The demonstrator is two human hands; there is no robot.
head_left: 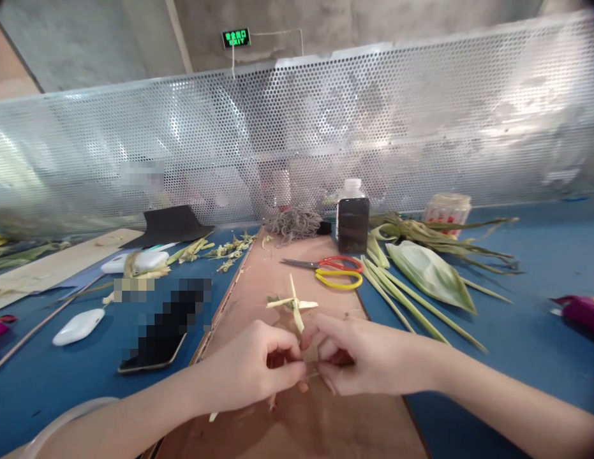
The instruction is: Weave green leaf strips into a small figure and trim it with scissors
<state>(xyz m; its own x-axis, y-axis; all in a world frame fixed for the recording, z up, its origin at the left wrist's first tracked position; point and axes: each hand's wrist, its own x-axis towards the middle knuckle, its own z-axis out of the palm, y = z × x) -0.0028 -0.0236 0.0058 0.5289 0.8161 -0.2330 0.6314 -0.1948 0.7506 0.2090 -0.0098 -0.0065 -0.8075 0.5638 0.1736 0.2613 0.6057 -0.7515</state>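
Silvery perforated metal screen (325, 121) stands far; left hand (277, 360) and right hand (342, 357) pinch a thin pale strip (314, 374), likely shaping it, next needing steadiness.

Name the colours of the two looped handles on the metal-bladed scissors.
Far handle red-orange, near handle yellow, best seen in the head view.

1. Light is even; beyond the grip, the metal screen (320, 137) has white glare.
2. Just below the grip, the board (287, 440) is darker.
3. Between left hand (272, 363) and right hand (347, 357), the thin strip (314, 375) is blurred.
4. Far from the grip, edges look stretched.
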